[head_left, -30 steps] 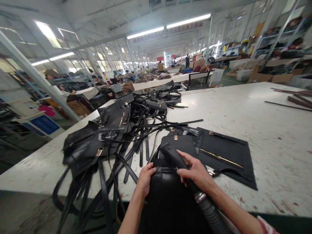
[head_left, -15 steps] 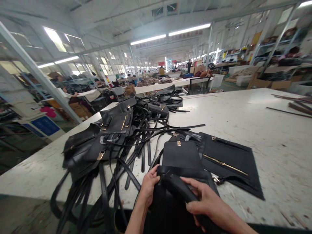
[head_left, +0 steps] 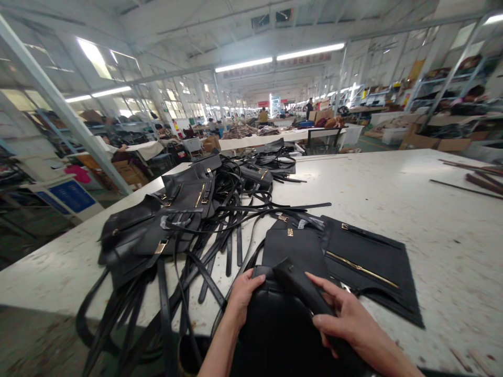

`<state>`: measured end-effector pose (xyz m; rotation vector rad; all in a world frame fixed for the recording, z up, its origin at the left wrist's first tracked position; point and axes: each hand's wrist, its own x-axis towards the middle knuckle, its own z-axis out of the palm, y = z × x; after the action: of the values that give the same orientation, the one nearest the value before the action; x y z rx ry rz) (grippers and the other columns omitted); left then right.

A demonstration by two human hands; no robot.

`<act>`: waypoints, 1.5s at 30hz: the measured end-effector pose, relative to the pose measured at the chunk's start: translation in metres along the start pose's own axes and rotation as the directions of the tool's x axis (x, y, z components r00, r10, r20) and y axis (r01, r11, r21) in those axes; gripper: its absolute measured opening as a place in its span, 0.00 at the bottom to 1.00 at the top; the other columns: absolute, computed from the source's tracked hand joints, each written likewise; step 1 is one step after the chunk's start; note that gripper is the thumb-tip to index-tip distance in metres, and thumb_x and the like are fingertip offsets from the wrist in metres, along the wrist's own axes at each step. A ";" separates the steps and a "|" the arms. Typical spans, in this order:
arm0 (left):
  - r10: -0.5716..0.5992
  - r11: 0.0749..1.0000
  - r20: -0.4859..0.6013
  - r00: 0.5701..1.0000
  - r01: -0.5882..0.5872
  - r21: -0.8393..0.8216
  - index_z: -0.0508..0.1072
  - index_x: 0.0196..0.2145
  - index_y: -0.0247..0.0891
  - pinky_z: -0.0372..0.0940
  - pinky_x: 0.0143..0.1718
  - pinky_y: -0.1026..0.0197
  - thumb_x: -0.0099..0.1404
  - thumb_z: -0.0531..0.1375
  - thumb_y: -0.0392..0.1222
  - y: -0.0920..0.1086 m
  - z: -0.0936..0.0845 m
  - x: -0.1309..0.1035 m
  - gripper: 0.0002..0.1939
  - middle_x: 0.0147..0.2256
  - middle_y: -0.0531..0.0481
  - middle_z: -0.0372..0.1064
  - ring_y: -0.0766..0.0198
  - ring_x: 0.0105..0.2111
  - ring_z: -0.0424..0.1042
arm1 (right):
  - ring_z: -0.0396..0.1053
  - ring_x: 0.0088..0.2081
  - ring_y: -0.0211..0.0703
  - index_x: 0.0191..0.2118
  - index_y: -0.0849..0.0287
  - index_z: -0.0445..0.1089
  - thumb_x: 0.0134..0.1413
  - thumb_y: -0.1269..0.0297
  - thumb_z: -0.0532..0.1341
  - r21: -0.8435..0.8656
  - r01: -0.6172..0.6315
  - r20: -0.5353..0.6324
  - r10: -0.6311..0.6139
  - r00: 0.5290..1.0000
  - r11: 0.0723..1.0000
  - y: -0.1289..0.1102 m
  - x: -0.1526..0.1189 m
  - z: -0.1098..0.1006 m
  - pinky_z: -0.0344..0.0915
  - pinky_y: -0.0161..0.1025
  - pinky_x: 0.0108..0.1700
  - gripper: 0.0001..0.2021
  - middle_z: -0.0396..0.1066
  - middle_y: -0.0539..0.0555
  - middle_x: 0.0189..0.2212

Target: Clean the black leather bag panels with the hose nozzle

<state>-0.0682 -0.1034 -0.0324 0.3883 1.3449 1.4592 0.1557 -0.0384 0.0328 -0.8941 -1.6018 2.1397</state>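
A black leather bag piece (head_left: 281, 324) lies at the table's front edge, close to me. My left hand (head_left: 244, 290) pinches its upper left corner, thumb on top. My right hand (head_left: 341, 314) grips a black curved piece (head_left: 301, 285), whose far end rests over the bag's upper edge. Just beyond is a black flap with a gold clasp (head_left: 293, 248). To its right lies a flat black panel with a gold zipper (head_left: 373, 267).
Black bags and tangled straps (head_left: 188, 204) pile up on the left and middle of the white table (head_left: 393, 183). Brown strips (head_left: 471, 170) lie at the right edge. People sit and stand at other tables farther back.
The black curved piece and my right hand have shifted slightly right and up. More of the bag's upper edge shows between my hands. My left hand still holds the corner.
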 end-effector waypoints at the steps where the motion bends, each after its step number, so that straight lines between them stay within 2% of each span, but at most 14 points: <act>1: -0.025 0.999 -0.016 1.000 0.025 0.020 0.72 0.32 0.31 0.63 0.29 0.61 0.45 0.63 0.40 0.000 0.001 0.002 0.15 0.27 0.44 0.73 0.61 0.25 0.71 | 0.64 0.16 0.35 0.58 0.53 0.49 0.39 0.69 0.61 -0.009 -0.027 0.006 0.027 1.000 1.000 0.002 -0.003 0.001 0.62 0.31 0.15 0.36 0.66 0.46 0.25; 5: -0.086 0.995 -0.078 0.993 0.089 0.046 0.71 0.22 0.31 0.60 0.21 0.64 0.43 0.63 0.39 -0.001 0.001 0.011 0.08 0.18 0.47 0.70 0.64 0.17 0.67 | 0.64 0.15 0.35 0.58 0.54 0.49 0.36 0.69 0.61 -0.044 -0.088 0.027 0.089 0.996 0.995 0.005 -0.010 0.003 0.61 0.30 0.14 0.39 0.66 0.47 0.25; 9: -0.093 0.993 -0.104 0.990 0.099 0.059 0.68 0.16 0.33 0.54 0.16 0.66 0.44 0.62 0.39 -0.003 0.002 0.012 0.08 0.13 0.52 0.66 0.68 0.13 0.62 | 0.62 0.16 0.33 0.58 0.58 0.49 0.34 0.73 0.59 -0.078 -0.094 0.064 0.099 0.993 0.992 -0.005 -0.014 0.006 0.61 0.29 0.16 0.39 0.66 0.47 0.25; 13: -0.083 0.995 -0.076 0.994 0.087 0.057 0.70 0.19 0.31 0.55 0.17 0.66 0.45 0.62 0.41 -0.003 0.006 0.005 0.08 0.15 0.50 0.68 0.67 0.14 0.63 | 0.62 0.16 0.32 0.58 0.57 0.48 0.34 0.75 0.58 -0.147 -0.125 0.088 0.139 0.986 0.981 -0.015 -0.013 0.009 0.60 0.27 0.15 0.39 0.66 0.47 0.25; 18: -0.030 0.999 -0.076 0.997 0.031 0.015 0.72 0.23 0.32 0.59 0.23 0.65 0.46 0.62 0.42 0.000 0.007 -0.006 0.10 0.19 0.50 0.71 0.66 0.19 0.67 | 0.63 0.15 0.33 0.57 0.54 0.50 0.39 0.71 0.58 -0.164 -0.111 0.151 0.136 0.979 0.980 -0.014 -0.001 0.010 0.60 0.28 0.13 0.35 0.66 0.48 0.26; 20: -0.012 1.000 -0.086 0.996 0.012 0.003 0.72 0.24 0.32 0.60 0.24 0.65 0.47 0.61 0.43 0.000 0.006 -0.008 0.10 0.20 0.50 0.71 0.65 0.20 0.68 | 0.64 0.15 0.34 0.57 0.54 0.50 0.40 0.70 0.59 -0.141 -0.082 0.152 0.103 0.983 0.987 -0.014 0.008 0.014 0.61 0.29 0.14 0.34 0.66 0.47 0.26; 23: -0.018 1.000 -0.091 0.996 0.017 -0.007 0.72 0.22 0.31 0.60 0.23 0.63 0.47 0.62 0.42 -0.001 0.002 -0.008 0.09 0.20 0.47 0.71 0.63 0.19 0.68 | 0.65 0.17 0.35 0.57 0.53 0.50 0.42 0.70 0.59 -0.104 0.014 0.093 -0.004 0.996 0.995 -0.016 0.016 0.021 0.62 0.30 0.15 0.33 0.66 0.47 0.26; 26: -0.024 1.000 -0.114 0.993 0.021 -0.021 0.71 0.19 0.32 0.59 0.21 0.64 0.46 0.62 0.41 -0.004 -0.002 -0.004 0.08 0.17 0.48 0.70 0.64 0.17 0.67 | 0.64 0.16 0.34 0.58 0.53 0.48 0.42 0.69 0.59 -0.076 0.057 0.042 -0.054 0.998 0.996 -0.021 0.012 0.020 0.62 0.30 0.15 0.34 0.65 0.46 0.24; 31: -0.025 0.997 -0.105 0.994 0.017 -0.074 0.71 0.21 0.32 0.59 0.21 0.65 0.46 0.63 0.42 -0.008 -0.006 -0.003 0.09 0.18 0.49 0.70 0.65 0.17 0.67 | 0.64 0.17 0.34 0.58 0.53 0.49 0.40 0.73 0.59 -0.137 -0.072 0.134 0.090 0.987 0.988 -0.022 -0.007 0.011 0.62 0.29 0.16 0.35 0.67 0.47 0.26; 34: -0.025 0.994 -0.068 0.997 0.018 -0.109 0.72 0.24 0.32 0.61 0.24 0.64 0.47 0.63 0.42 -0.009 -0.006 -0.005 0.09 0.21 0.48 0.72 0.64 0.20 0.69 | 0.63 0.15 0.33 0.57 0.54 0.50 0.40 0.73 0.58 -0.148 -0.117 0.175 0.143 0.974 0.982 -0.017 -0.004 0.014 0.60 0.28 0.14 0.34 0.67 0.47 0.26; 37: -0.016 0.991 -0.038 0.999 0.011 -0.133 0.72 0.25 0.31 0.62 0.26 0.63 0.48 0.62 0.42 -0.008 -0.004 -0.008 0.10 0.22 0.47 0.72 0.63 0.22 0.70 | 0.64 0.15 0.34 0.56 0.54 0.51 0.41 0.72 0.59 -0.097 -0.039 0.174 0.056 0.983 0.995 -0.013 0.010 0.022 0.61 0.29 0.14 0.33 0.66 0.47 0.26; 40: 0.006 0.990 -0.003 1.000 -0.006 -0.142 0.72 0.28 0.31 0.63 0.29 0.61 0.50 0.62 0.44 -0.008 -0.003 -0.015 0.12 0.24 0.45 0.73 0.61 0.24 0.71 | 0.64 0.16 0.33 0.57 0.54 0.50 0.42 0.71 0.59 -0.040 0.058 0.118 -0.053 0.992 0.998 -0.012 0.018 0.026 0.62 0.30 0.15 0.33 0.66 0.46 0.26; 43: 0.071 0.985 0.002 0.997 -0.070 -0.159 0.72 0.33 0.33 0.64 0.32 0.61 0.48 0.63 0.42 -0.012 -0.004 -0.022 0.14 0.29 0.47 0.73 0.61 0.28 0.71 | 0.64 0.17 0.34 0.58 0.54 0.48 0.43 0.70 0.60 -0.027 0.071 0.082 -0.068 0.994 0.997 -0.014 0.015 0.022 0.62 0.30 0.16 0.34 0.66 0.46 0.24; 45: 0.117 0.976 -0.044 0.992 -0.123 -0.181 0.71 0.37 0.35 0.64 0.34 0.61 0.47 0.64 0.40 -0.015 -0.006 -0.024 0.17 0.32 0.48 0.74 0.61 0.30 0.72 | 0.64 0.17 0.34 0.57 0.53 0.50 0.42 0.71 0.60 -0.066 0.054 0.081 -0.049 0.996 0.996 -0.016 0.010 0.020 0.62 0.30 0.16 0.34 0.66 0.46 0.25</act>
<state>-0.0568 -0.1293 -0.0380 0.3314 1.2170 1.6822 0.1339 -0.0423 0.0483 -0.7878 -1.7261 2.1215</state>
